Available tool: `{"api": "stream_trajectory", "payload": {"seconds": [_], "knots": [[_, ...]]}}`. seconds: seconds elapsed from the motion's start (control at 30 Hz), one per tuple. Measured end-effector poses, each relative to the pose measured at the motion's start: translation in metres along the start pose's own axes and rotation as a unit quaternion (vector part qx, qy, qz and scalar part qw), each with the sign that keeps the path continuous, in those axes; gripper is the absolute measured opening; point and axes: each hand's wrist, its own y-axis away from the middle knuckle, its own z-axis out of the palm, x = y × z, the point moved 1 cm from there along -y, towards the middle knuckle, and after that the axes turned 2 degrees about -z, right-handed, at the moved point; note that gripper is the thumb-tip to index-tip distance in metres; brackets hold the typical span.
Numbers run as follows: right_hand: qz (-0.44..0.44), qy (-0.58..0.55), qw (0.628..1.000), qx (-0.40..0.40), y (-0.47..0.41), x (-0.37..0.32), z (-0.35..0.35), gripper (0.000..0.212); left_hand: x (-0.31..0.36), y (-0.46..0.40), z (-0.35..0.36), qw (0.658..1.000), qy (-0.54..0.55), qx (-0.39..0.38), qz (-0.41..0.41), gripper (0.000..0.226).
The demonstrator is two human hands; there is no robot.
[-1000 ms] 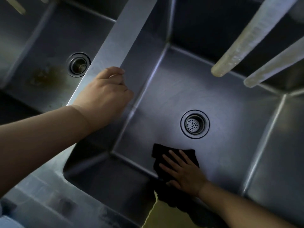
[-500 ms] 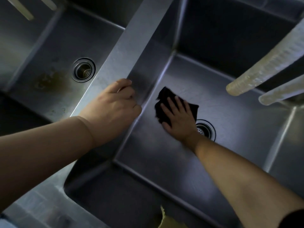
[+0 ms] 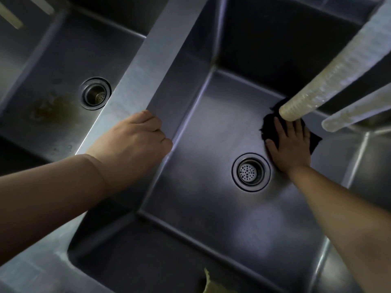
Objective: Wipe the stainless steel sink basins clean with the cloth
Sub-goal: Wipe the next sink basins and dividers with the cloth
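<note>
Black cloth (image 3: 315,139) lies flat under my spread right hand (image 3: 288,145) near the basin's (image 3: 211,199) far right corner, my left hand (image 3: 132,142) gripping the divider (image 3: 152,66).

Sink basin (image 3: 211,208) brushed steel, dull sheen; cloth (image 3: 268,125) black, matt; hose (image 3: 330,70) translucent ribbed plastic.

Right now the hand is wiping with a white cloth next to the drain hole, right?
Not quite: the cloth is black, not white. The head view shows the right hand pressing it flat on the basin floor next to the drain.
</note>
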Motion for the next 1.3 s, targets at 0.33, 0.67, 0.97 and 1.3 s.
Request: {"api": "stream_trajectory", "payload": {"seconds": [0.33, 0.67, 0.97, 1.3], "knots": [[-0.035, 0.029, 0.999, -0.011, 0.165, -0.011, 0.039, 0.075, 0.0, 0.001, -0.001, 1.0, 0.01, -0.004, 0.001, 0.021], [-0.363, 0.015, 0.931, -0.036, 0.188, -0.114, 0.066, 0.083, 0.0, 0.001, 0.0, 1.0, -0.005, -0.01, 0.002, 0.02], [-0.282, -0.004, 0.959, -0.002, 0.018, -0.144, 0.034, 0.069, 0.001, 0.0, -0.004, 1.0, 0.008, -0.013, -0.002, 0.024], [-0.037, -0.008, 0.999, 0.02, -0.058, -0.044, 0.002, 0.072, 0.002, -0.002, -0.003, 0.999, -0.028, -0.036, 0.001, 0.026]]}}
